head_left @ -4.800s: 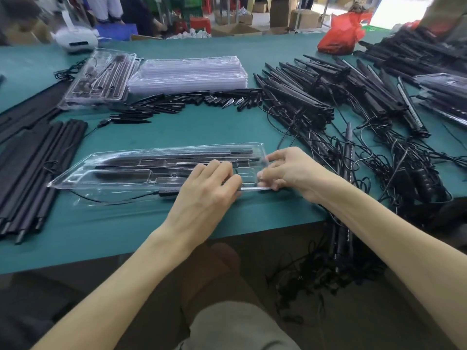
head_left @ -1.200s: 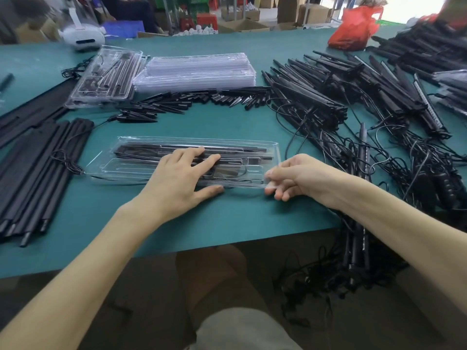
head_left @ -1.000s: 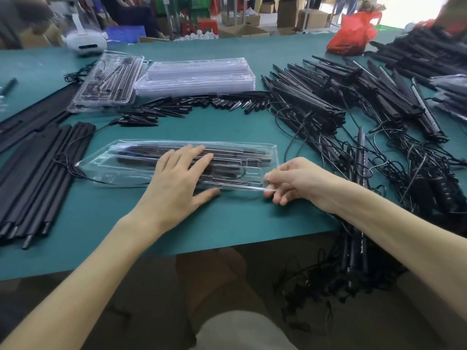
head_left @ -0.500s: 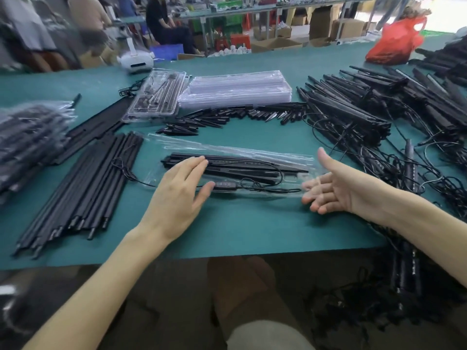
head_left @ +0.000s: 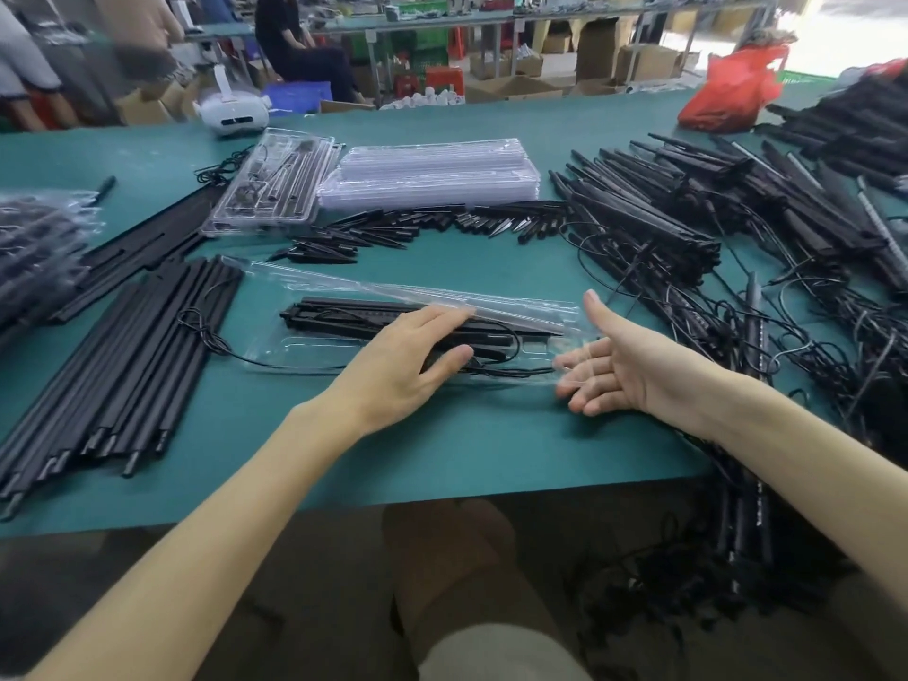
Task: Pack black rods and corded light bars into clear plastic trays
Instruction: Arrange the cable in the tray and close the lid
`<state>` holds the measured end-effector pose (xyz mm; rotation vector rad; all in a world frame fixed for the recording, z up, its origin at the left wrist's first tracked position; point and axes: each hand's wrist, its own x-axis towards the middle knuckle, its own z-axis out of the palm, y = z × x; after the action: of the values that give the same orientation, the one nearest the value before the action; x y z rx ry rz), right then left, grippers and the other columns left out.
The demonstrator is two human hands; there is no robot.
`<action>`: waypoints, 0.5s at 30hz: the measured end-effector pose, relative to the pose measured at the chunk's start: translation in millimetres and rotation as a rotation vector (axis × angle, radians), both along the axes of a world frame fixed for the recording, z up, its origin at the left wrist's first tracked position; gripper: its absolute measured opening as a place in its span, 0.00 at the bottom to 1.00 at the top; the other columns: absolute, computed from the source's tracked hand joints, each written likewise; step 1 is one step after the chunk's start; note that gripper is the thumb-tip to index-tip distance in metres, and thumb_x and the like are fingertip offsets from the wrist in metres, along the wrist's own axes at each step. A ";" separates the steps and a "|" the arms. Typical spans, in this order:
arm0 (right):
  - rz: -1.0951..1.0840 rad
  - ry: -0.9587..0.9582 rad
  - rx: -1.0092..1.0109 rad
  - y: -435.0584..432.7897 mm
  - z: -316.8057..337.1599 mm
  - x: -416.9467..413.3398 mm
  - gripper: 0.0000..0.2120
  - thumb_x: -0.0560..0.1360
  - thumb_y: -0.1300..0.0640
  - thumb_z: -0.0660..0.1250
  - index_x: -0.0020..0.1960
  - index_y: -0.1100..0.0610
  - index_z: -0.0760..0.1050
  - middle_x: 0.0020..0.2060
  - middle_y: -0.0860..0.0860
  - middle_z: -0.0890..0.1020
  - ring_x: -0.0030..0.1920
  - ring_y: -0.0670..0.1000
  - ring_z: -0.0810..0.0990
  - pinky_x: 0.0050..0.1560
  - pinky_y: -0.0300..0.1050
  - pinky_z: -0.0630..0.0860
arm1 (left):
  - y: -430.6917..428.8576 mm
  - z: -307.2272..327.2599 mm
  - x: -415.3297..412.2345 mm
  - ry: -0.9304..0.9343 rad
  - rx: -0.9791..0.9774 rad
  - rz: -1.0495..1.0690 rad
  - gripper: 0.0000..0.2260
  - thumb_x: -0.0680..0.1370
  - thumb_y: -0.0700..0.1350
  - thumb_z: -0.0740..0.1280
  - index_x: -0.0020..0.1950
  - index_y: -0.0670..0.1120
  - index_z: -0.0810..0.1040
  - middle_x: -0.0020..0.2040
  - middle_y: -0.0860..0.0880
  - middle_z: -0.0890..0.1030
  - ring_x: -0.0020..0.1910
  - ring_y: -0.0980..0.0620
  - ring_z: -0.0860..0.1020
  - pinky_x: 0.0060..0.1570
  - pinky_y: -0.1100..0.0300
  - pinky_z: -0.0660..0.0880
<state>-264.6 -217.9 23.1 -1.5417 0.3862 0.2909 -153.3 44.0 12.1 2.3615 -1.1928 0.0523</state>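
Note:
A clear plastic tray [head_left: 314, 347] lies open in front of me, its clear lid [head_left: 393, 286] raised toward the far side. Black rods and a corded light bar [head_left: 344, 313] lie inside, and a thin cord [head_left: 206, 336] trails out to the left. My left hand [head_left: 403, 366] rests flat on the black parts near the tray's middle, thumb spread on the near side. At the tray's right end my right hand [head_left: 619, 366] is palm up with fingers apart, the fingertips under the clear edge. Neither hand grips anything.
Loose black rods [head_left: 137, 356] lie at the left, and bagged parts [head_left: 34, 248] at the far left. A stack of empty trays [head_left: 427, 174], a packed tray [head_left: 275, 184] and black spikes [head_left: 442, 226] sit behind. Tangled corded light bars [head_left: 688, 223] fill the right. People sit beyond the table.
The shut tray now lies open with its lid lifted away from me. My right hand let go of the tray's corner and turned palm up. My left hand stayed on top.

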 end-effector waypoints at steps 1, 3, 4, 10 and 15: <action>-0.001 -0.005 0.001 0.3 -0.1 -0.1 0.45 0.71 0.25 0.60 0.59 0.67 0.77 0.45 0.63 0.85 0.37 0.56 0.85 0.34 0.43 0.81 | -1.1 -1.3 -2.2 -0.003 -0.014 -0.013 0.21 0.84 0.53 0.60 0.77 0.49 0.69 0.72 0.53 0.72 0.72 0.54 0.68 0.74 0.55 0.64; -0.003 -0.013 0.004 0.3 -0.6 -0.6 0.44 0.72 0.25 0.61 0.59 0.67 0.77 0.45 0.63 0.85 0.37 0.56 0.85 0.34 0.43 0.81 | -2.5 -4.3 -6.4 -0.015 -0.040 -0.019 0.19 0.85 0.51 0.60 0.75 0.50 0.71 0.70 0.54 0.75 0.69 0.53 0.71 0.71 0.53 0.67; -0.003 -0.016 0.004 0.5 -0.5 -0.6 0.43 0.72 0.26 0.61 0.59 0.67 0.77 0.44 0.63 0.85 0.37 0.56 0.85 0.34 0.43 0.81 | -2.3 -5.1 -7.9 -0.015 -0.051 -0.015 0.18 0.85 0.50 0.60 0.75 0.50 0.71 0.68 0.54 0.75 0.68 0.53 0.72 0.70 0.53 0.68; -0.011 -0.029 -0.001 0.9 -0.8 -2.6 0.33 0.75 0.36 0.67 0.60 0.67 0.77 0.45 0.64 0.85 0.37 0.55 0.85 0.34 0.41 0.81 | -3.1 -8.0 -12.3 -0.062 -0.038 -0.016 0.15 0.85 0.47 0.60 0.69 0.47 0.78 0.66 0.52 0.77 0.66 0.51 0.73 0.69 0.52 0.67; -0.019 -0.041 0.003 1.6 0.3 -3.2 0.29 0.73 0.44 0.72 0.59 0.69 0.76 0.46 0.65 0.85 0.37 0.55 0.85 0.34 0.40 0.81 | -3.8 -8.0 -18.1 -0.072 -0.002 0.009 0.17 0.86 0.49 0.57 0.72 0.49 0.75 0.67 0.51 0.78 0.66 0.52 0.71 0.71 0.49 0.64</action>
<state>-267.7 -216.4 23.4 -1.5380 0.3683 0.2448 -171.4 40.2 4.1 2.3820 -1.2147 0.1419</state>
